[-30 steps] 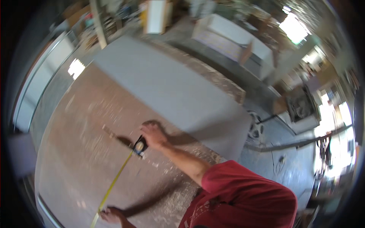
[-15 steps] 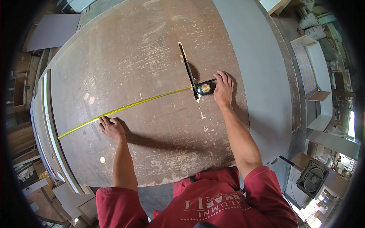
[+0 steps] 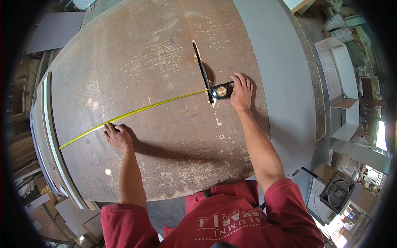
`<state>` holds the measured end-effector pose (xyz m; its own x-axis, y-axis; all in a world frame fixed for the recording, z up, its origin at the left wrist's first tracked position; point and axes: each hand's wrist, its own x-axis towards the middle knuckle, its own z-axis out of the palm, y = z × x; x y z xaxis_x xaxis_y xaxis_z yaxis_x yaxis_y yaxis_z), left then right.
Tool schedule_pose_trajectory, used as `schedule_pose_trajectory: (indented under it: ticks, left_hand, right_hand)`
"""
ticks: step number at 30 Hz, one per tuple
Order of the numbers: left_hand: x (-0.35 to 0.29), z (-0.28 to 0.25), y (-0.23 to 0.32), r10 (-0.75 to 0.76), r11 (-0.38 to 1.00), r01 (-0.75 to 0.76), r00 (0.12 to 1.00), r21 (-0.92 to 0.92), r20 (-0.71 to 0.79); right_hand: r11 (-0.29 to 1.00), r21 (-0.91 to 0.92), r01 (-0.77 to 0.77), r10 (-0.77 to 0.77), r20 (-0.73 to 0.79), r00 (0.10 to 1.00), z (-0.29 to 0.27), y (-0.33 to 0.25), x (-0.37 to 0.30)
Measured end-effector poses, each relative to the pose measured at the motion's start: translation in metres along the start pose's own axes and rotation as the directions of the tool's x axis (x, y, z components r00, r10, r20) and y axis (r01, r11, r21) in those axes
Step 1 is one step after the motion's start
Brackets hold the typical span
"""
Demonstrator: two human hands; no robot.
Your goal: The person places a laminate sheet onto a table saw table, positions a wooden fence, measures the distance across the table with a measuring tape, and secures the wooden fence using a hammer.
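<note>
A yellow tape measure blade [image 3: 136, 111] is drawn out across a worn brown tabletop [image 3: 165, 82]. It runs from a metal rail at the left to a round black tape measure case [image 3: 220, 91]. My right hand [image 3: 241, 94] is at the right side of this case, gripping it; part of the grip is hidden. The case sits against the near end of a dark slot, where a toothed circular saw blade [image 3: 210, 73] stands up. My left hand [image 3: 118, 137] has its fingers curled at the near edge of the yellow blade, pinching it.
The long metal rail [image 3: 50, 111] borders the table's left side. A grey strip [image 3: 277, 82] lies along its right. Farther right are a white open cabinet [image 3: 333, 74] and a black boxed fan [image 3: 337, 192]. Boards [image 3: 53, 31] are stacked at the left.
The whole view has shifted slightly, so everything appears a little farther left and up. Both hands and the tape measure keep about the same places on the table.
</note>
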<state>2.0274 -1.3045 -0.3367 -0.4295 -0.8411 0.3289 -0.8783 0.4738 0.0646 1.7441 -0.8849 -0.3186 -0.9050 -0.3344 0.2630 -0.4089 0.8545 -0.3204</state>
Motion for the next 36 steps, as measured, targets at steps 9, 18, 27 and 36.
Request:
schedule_pose_trajectory:
  ticks: [9, 18, 27, 36]
  left_hand:
    - [0.000, -0.002, -0.002, -0.027, 1.000, 0.027, 1.000, -0.006, -0.001]
    - [0.001, -0.006, 0.001, -0.033, 0.999, 0.033, 0.999, -0.013, 0.025]
    - [0.002, -0.010, -0.019, -0.078, 0.990, 0.076, 0.997, -0.115, -0.012]
    - [0.004, -0.003, 0.000, -0.147, 0.982, 0.140, 0.988, -0.126, -0.045]
  right_hand:
    - [1.000, -0.014, -0.009, 0.009, 0.013, 1.000, 0.000, -0.005, -0.001]
    - [1.000, -0.025, 0.008, -0.008, -0.011, 1.000, 0.001, -0.003, -0.002]
    - [0.961, 0.100, 0.260, -0.251, -0.096, 0.963, 0.009, -0.017, 0.003]
    - [0.779, 0.056, 0.625, -0.625, -0.014, 0.780, -0.002, -0.017, -0.002]
